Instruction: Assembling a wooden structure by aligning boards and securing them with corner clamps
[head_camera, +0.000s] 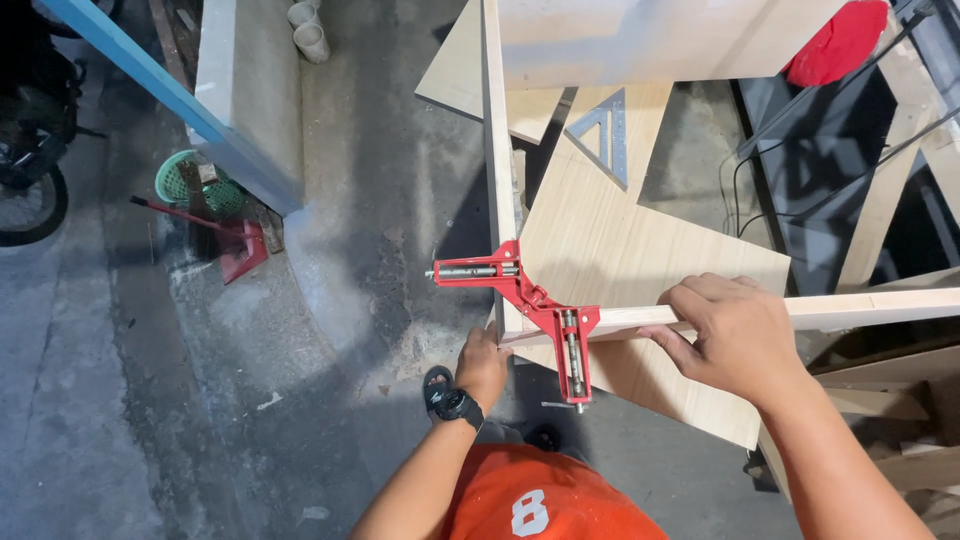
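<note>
Head view, lower centre of the frame: an orange shirt (540, 500) and two bare forearms. The left hand (483, 365), wearing a black wristwatch (456, 405), has its fingers curled against the corner where two pale wooden boards meet, just below the red metal corner clamp (530, 300). The right hand (735, 335) lies over the pale wooden board (870, 308) that runs toward the right edge, fingers bent down over its top edge and gripping it. The clamp sits at centre frame, holding this board at a right angle to a second pale wooden board (497, 130) running up the frame. Beyond them, a flat plywood panel (600, 240) carries a grey metal triangular square (603, 135). At upper left stand a green plastic basket (180, 180) and a red dustpan (240, 250) on the grey concrete floor (380, 200).
</note>
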